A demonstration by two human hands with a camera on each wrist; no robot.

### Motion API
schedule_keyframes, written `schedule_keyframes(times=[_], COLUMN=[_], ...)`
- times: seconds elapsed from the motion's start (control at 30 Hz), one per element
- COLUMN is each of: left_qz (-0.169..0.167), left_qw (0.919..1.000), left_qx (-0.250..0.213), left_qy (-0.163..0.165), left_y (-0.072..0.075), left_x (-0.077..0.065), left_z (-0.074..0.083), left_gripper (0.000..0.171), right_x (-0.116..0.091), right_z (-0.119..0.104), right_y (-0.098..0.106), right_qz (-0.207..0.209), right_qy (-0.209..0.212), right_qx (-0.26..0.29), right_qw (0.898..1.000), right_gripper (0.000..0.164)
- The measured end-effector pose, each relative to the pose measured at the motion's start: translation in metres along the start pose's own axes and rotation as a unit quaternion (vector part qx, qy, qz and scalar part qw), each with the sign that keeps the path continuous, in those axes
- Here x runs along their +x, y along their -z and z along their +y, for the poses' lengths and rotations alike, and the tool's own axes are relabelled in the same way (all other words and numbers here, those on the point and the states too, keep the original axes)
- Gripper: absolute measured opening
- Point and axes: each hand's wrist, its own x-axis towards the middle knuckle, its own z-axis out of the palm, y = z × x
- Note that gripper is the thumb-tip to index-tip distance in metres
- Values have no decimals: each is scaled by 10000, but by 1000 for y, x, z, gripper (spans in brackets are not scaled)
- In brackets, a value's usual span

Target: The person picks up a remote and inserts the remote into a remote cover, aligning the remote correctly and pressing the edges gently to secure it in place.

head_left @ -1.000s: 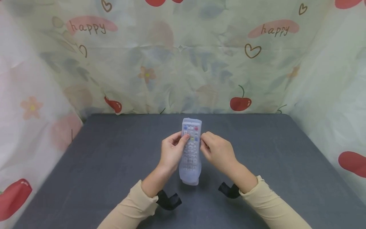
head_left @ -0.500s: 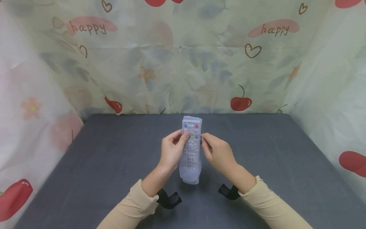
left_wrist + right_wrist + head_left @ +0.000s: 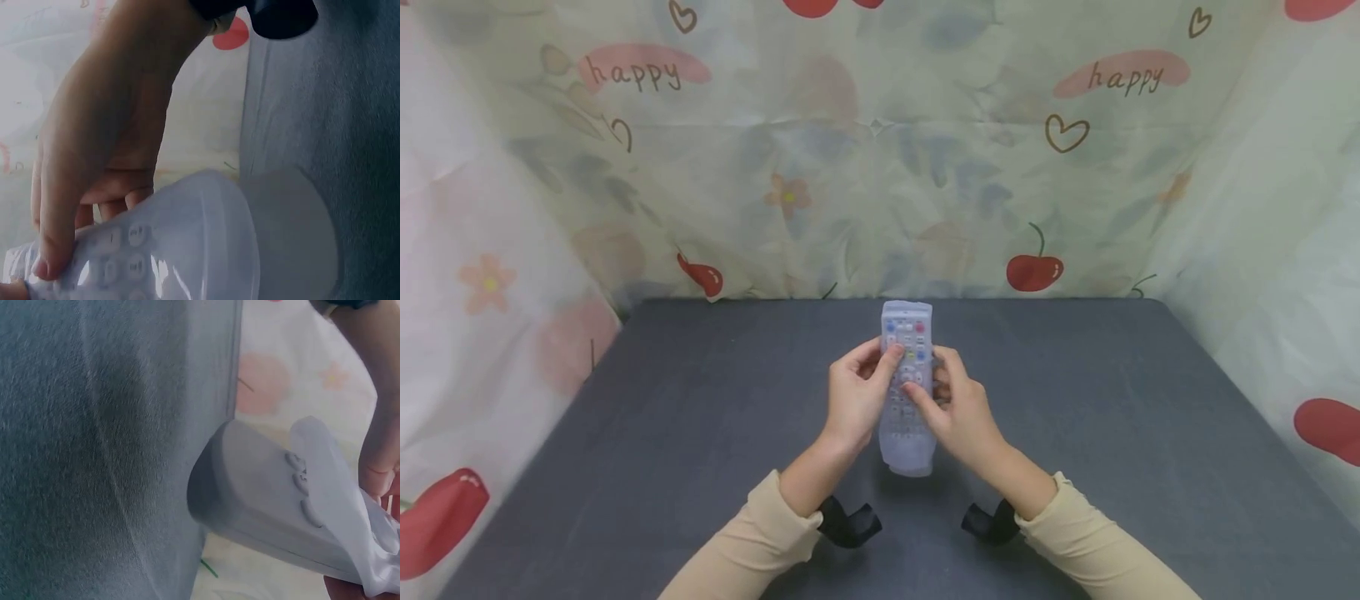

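A pale remote control (image 3: 262,487) is held above the table, front towards me, partly inside a translucent sleeve-like cover (image 3: 907,450). Its blunt lower end sticks out past the cover's edge in both wrist views. On the right wrist side, the cover's lip (image 3: 319,469) stands away from the buttons. My left hand (image 3: 855,404) grips the left side, thumb on the upper buttons and fingers behind. From the right, my right hand (image 3: 964,417) holds it with the thumb across the middle buttons. Its fingers are mostly hidden behind the remote.
The dark grey table (image 3: 700,433) lies beneath both hands. A printed cloth (image 3: 880,167) with cherries and hearts hangs around its back and sides. Black straps (image 3: 850,523) with stubby ends sit at both wrists, below the beige sleeves (image 3: 748,533).
My right hand has shifted from the remote's right edge to a fuller hold, its thumb now on the front. The remote has risen slightly in the head view. My left hand keeps its grip.
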Motion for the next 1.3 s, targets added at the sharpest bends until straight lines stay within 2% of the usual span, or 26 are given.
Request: schedule_keyframes(times=[0.13,0.27,0.43,0.6,0.83,1.03,1.3], left_qz=[-269,-390,-302,-115,112,204,211], left_qw=[9987,9959,9894,9826,9633,9551,9511], left_qx=[428,769,1156,1333,1845,2102,2092], left_qy=[18,-260,-822,-1290,-1946,-2080,-2262], left_y=[5,12,17,15,10,8,7], left_x=[1,3,3,1,-1,-1,-4], left_z=[0,3,2,-2,-2,2,4], left_gripper=[29,30,21,16,13,11,10], right_x=[2,3,3,1,0,1,1], right_z=[3,4,3,2,1,-6,-9], right_y=[1,4,5,3,-1,-4,-7], right_qz=[53,58,-38,8,338,460,773], right_qy=[-197,-395,-590,-646,-809,-1056,-1000], right_qx=[320,525,652,705,953,1362,1489], right_qw=[9993,9978,9961,9954,9916,9840,9807], right_gripper=[39,38,38,38,38,39,40])
